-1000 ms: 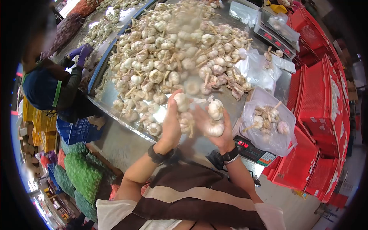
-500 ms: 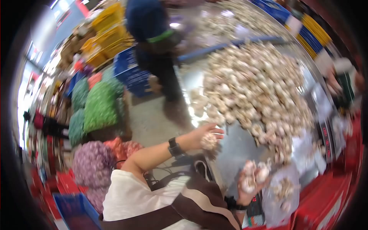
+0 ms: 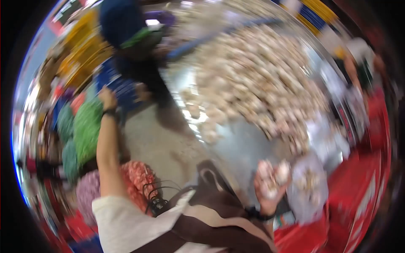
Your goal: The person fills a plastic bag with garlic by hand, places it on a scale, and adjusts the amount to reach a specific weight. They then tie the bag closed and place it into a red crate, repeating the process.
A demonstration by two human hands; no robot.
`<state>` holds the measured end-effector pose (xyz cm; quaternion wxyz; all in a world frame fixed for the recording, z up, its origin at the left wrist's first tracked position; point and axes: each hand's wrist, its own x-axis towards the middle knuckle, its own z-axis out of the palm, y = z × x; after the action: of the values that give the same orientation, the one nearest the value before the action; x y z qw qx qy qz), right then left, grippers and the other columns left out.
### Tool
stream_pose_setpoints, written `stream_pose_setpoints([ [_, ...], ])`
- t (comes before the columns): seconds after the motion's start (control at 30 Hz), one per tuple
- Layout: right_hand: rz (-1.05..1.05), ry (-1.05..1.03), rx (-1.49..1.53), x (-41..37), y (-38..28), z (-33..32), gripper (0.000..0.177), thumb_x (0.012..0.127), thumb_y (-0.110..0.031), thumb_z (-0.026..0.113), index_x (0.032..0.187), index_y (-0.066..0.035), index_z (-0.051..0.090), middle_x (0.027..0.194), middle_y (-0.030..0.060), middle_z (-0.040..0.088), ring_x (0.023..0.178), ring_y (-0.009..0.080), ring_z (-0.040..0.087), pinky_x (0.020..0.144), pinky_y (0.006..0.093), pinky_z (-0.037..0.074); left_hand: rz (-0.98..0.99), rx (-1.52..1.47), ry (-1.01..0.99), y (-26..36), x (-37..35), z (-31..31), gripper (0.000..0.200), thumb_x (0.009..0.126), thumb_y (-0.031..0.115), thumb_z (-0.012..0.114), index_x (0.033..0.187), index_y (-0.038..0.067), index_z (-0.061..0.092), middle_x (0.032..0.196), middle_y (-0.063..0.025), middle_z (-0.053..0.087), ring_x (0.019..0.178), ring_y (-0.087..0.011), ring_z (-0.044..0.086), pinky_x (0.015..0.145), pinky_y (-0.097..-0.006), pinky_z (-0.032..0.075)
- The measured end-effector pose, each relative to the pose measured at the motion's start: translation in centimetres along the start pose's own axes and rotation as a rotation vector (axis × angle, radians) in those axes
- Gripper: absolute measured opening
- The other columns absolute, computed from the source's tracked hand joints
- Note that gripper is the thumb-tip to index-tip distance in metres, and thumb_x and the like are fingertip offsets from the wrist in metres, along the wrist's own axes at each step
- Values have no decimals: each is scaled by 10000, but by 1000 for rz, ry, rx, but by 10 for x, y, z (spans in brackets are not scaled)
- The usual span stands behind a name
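Right hand (image 3: 265, 195) clasps garlic bulbs (image 3: 274, 173), plastic bag (image 3: 308, 207) just to its right. Left hand (image 3: 108, 98) far off, grip unreadable.

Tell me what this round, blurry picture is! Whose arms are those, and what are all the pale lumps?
There is no machine here. A person wears a small camera on the head, so you look down at that person's own arms. The round lens bends the picture, and it is blurry. The pale heap is garlic, lying on a shiny metal table. The right hand has its grip closed on a few garlic bulbs, beside a clear bag with more garlic inside. The left hand reaches far out to the side, near a blue crate and green sacks. It is too blurred to tell whether it holds anything. Another person, in a blue cap, stands at the table.
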<state>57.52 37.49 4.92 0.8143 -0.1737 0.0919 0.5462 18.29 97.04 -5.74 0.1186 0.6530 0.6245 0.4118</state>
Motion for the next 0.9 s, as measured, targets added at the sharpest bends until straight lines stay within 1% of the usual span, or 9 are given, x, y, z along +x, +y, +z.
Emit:
stream_pose_setpoints([
  [0.03,-43,70,44,-2,3,9,512,811,-571,393,1050,-142,539,1208,156,457,993,296,493,736,459,464,-324,-936,69,79,-42,-3,381,835,220,558,1144,43,424,964,-66,514,872,-165,527,703,-330,444],
  [0.2,-186,13,148,-18,-1,19,521,833,-547,366,1118,-131,497,1238,169,425,1001,271,503,773,435,478,32,-917,-338,280,-218,15,374,861,142,514,1192,33,379,1072,-80,494,966,-160,498,836,-263,395],
  [0.4,-235,-21,207,-49,-20,10,492,857,-499,363,1128,-114,507,1220,141,414,753,178,474,588,306,446,333,-837,-1103,381,-349,40,242,863,99,497,1094,28,496,1054,-52,520,959,-114,482,795,-249,406],
  [0.53,-685,231,-237,-98,-58,-2,464,860,-431,399,1145,-69,449,988,80,529,714,158,506,557,305,450,685,-769,-1538,449,-425,36,319,841,134,540,1129,22,462,1093,-74,496,975,-160,492,803,-272,407],
  [0.63,-1101,533,-827,-126,-112,-13,467,815,-368,534,1150,-51,456,1009,94,535,871,214,537,724,345,462,750,-810,-1533,479,-479,58,469,803,206,597,1192,35,401,1143,-118,476,996,-216,496,830,-303,407],
  [0.67,-1110,540,-819,-126,-127,-24,467,815,-368,534,1150,-51,456,1009,94,535,871,214,537,724,345,462,875,-763,-1451,486,-494,73,538,780,239,619,1216,42,374,1158,-139,468,1004,-236,494,834,-320,411],
  [0.73,-1064,1074,-1719,-125,-154,-63,479,731,-285,660,1122,-55,506,1057,147,506,1000,256,489,837,344,407,1014,-721,-1366,502,-512,81,607,758,272,642,1240,48,347,1173,-160,460,1011,-256,492,838,-336,414],
  [0.77,-959,1082,-1952,-123,-157,-67,519,653,-225,718,1116,-75,537,1100,176,460,1087,285,426,896,337,357,982,-671,-1412,506,-513,81,625,748,285,650,1241,46,350,1178,-176,453,1004,-263,493,832,-344,419],
  [0.9,-603,894,-2060,-143,-152,-57,536,641,-159,703,1142,-77,532,1238,173,397,1166,295,381,940,336,329,954,-599,-1434,517,-507,73,629,736,271,665,1239,46,361,1133,-186,466,972,-260,500,809,-344,433],
])
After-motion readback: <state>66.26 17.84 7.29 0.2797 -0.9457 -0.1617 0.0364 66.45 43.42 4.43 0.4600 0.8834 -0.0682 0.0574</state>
